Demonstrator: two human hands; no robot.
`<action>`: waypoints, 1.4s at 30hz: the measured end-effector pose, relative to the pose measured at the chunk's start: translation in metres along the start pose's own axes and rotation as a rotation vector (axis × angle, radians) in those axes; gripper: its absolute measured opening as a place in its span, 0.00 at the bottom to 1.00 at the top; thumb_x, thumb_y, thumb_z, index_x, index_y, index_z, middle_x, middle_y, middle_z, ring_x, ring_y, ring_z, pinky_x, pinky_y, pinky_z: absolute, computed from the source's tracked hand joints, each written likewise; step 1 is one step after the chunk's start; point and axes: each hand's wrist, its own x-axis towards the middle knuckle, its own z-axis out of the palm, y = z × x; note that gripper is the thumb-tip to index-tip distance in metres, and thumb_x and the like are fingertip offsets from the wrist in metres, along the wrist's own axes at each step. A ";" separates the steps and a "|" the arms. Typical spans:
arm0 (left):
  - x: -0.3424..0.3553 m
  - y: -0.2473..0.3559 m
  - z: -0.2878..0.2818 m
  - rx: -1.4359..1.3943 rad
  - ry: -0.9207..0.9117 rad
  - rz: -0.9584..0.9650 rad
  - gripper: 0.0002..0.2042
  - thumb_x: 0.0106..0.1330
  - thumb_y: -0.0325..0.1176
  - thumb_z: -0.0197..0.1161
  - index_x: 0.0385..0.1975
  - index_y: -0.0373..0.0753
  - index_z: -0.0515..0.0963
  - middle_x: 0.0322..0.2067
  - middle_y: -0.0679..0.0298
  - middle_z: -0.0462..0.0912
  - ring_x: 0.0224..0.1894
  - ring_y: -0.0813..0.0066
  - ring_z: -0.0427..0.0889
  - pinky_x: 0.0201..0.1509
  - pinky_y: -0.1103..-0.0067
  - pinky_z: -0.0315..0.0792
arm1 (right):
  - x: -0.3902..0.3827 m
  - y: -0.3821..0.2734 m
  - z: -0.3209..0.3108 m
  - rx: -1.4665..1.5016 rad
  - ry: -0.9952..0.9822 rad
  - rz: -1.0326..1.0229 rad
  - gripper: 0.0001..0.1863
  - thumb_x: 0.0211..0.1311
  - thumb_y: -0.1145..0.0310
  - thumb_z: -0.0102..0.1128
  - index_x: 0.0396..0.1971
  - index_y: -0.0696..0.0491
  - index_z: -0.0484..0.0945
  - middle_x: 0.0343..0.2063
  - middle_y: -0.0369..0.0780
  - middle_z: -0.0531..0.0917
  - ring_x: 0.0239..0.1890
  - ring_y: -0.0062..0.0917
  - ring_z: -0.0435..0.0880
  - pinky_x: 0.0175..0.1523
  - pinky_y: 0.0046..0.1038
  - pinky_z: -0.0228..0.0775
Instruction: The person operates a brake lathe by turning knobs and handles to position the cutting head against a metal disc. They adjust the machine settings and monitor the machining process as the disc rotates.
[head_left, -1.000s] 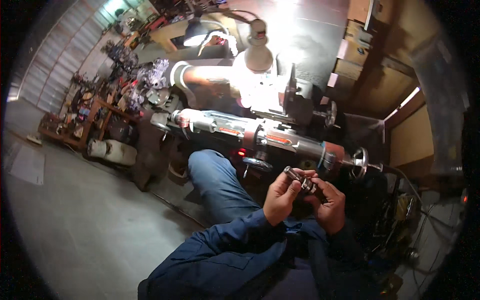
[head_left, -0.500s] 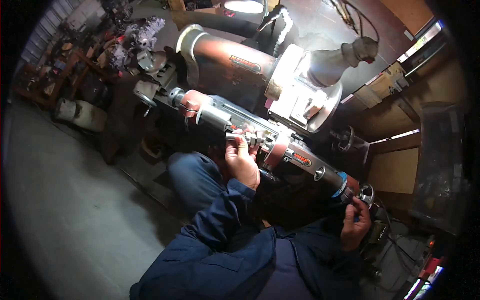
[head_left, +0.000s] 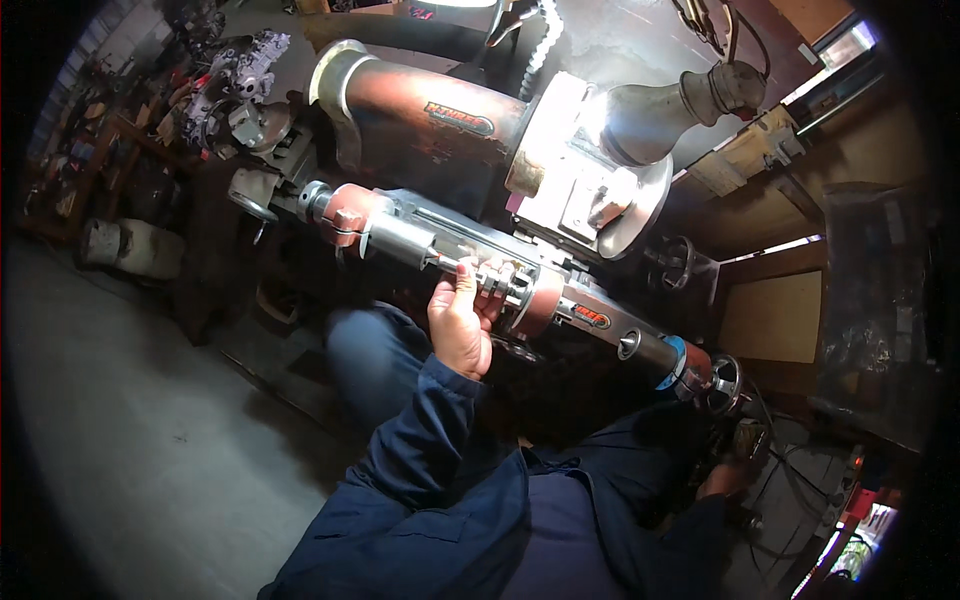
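My left hand is closed around a short stepped metal shaft with thick collars, thumb on top. The shaft lies between a shiny cylindrical spindle on the left and a reddish round holder on the right. Its left end meets, or nearly meets, the spindle's tip. Low on the right, in shadow, my right hand is near a pale object and some cords; its fingers are too dark and blurred to read. Up from it sits a small handwheel at the machine's right end.
Behind the shaft stands a large rusty-red motor housing with a brightly lit guard. A grey duct rises at the back right. Shelving with metal parts fills the far left. A wooden panel stands on the right.
My right hand has left the handwheel and dropped lower and to the right. My left hand has brought the shaft into line with the spindle. The whole view has shifted slightly.
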 end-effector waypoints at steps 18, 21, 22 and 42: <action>-0.002 0.001 -0.002 0.053 -0.096 0.018 0.12 0.77 0.39 0.52 0.45 0.38 0.77 0.40 0.64 0.85 0.42 0.75 0.86 0.47 0.79 0.81 | 0.011 0.067 0.045 0.039 -0.130 0.327 0.20 0.72 0.58 0.52 0.53 0.56 0.77 0.41 0.42 0.84 0.42 0.31 0.82 0.45 0.34 0.73; 0.003 -0.004 -0.006 0.065 -0.100 0.030 0.13 0.77 0.40 0.52 0.47 0.38 0.76 0.41 0.63 0.85 0.42 0.75 0.86 0.47 0.79 0.81 | 0.008 0.071 0.046 0.051 -0.136 0.342 0.20 0.72 0.57 0.52 0.52 0.56 0.77 0.41 0.43 0.84 0.43 0.32 0.82 0.45 0.34 0.74; 0.005 -0.004 -0.008 0.065 -0.115 0.037 0.13 0.77 0.40 0.51 0.48 0.38 0.76 0.43 0.61 0.85 0.43 0.74 0.86 0.48 0.78 0.81 | 0.006 0.072 0.045 0.053 -0.135 0.351 0.20 0.72 0.57 0.52 0.52 0.56 0.77 0.41 0.43 0.84 0.43 0.32 0.82 0.46 0.34 0.74; 0.000 -0.001 -0.010 0.001 -0.159 -0.032 0.13 0.78 0.38 0.49 0.49 0.36 0.75 0.45 0.60 0.83 0.46 0.72 0.84 0.52 0.75 0.80 | 0.044 0.071 0.005 -0.163 -0.067 0.322 0.23 0.73 0.51 0.52 0.49 0.57 0.80 0.40 0.46 0.85 0.43 0.36 0.83 0.48 0.36 0.74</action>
